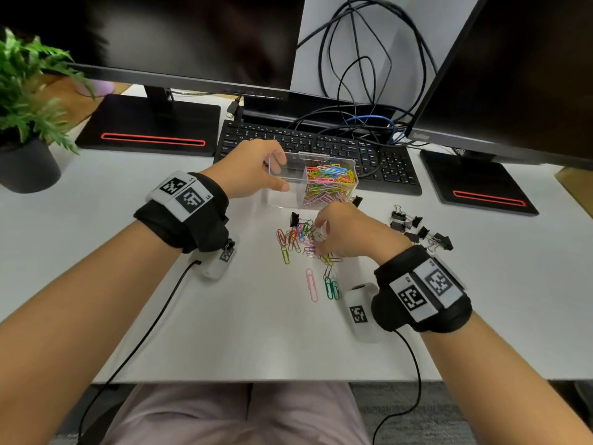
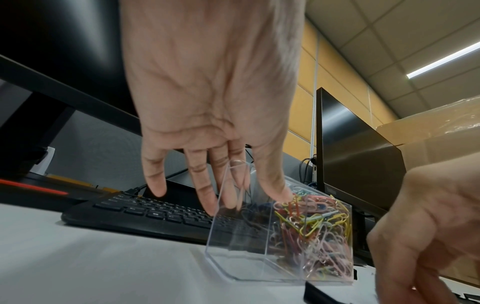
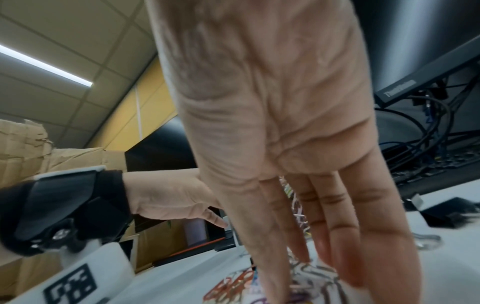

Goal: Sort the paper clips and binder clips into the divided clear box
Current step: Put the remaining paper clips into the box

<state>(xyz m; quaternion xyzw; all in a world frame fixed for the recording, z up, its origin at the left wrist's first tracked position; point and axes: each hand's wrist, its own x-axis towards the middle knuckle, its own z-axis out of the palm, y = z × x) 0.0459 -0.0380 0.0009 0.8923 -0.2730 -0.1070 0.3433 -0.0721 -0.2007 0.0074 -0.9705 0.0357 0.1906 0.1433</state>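
the left hand (image 1: 248, 168) steadies the clear plastic divided box (image 1: 282, 195) on the white bench (image 1: 224, 332), its grip curled over the empty left compartment's rim; the right compartment is full of clips. just right, the right hand (image 1: 345, 234) reaches straight fingers into the loose coloured paper clips (image 1: 293, 237), seemingly raking rather than pinching. black binder clips (image 1: 420, 229) lie well apart, further right. best to gather a small bunch, lift clear of tangles, and leave the stray binder clip.
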